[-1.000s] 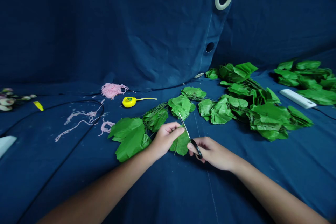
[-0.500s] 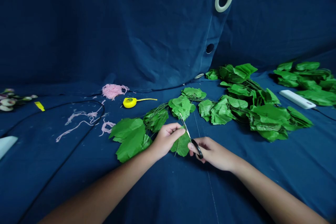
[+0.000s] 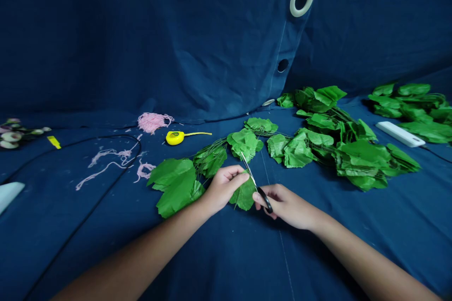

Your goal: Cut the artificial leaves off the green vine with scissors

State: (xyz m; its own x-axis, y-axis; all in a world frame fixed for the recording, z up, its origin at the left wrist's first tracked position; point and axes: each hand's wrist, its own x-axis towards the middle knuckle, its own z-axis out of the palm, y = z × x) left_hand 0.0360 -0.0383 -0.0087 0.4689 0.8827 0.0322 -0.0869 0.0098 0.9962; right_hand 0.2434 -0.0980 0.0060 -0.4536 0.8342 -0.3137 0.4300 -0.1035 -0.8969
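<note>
Near the middle, my left hand (image 3: 226, 186) pinches the upper edge of a green artificial leaf (image 3: 244, 196), thumb and forefinger together. My right hand (image 3: 278, 203) is closed around the black handles of a pair of scissors (image 3: 250, 169). The blades slant up and to the left, right beside my left fingertips and over the leaf's edge. Whether they touch the leaf or its stem I cannot tell. Larger leaves (image 3: 176, 188) lie left of my left hand, partly behind the forearm. A leaf cluster (image 3: 243, 143) sits just beyond the scissor tips.
Bunches of artificial leaves (image 3: 360, 157) spread across the right. A white power strip (image 3: 400, 133) with a cord lies there too. Further left are a yellow tape measure (image 3: 175, 138), pink yarn (image 3: 152, 122), loose strands (image 3: 106, 155), a black cable (image 3: 88, 211) and flowers (image 3: 14, 136). Blue cloth hangs behind.
Both hands, the leaf and the scissors keep practically the same position. Only the camera view has shifted slightly.
</note>
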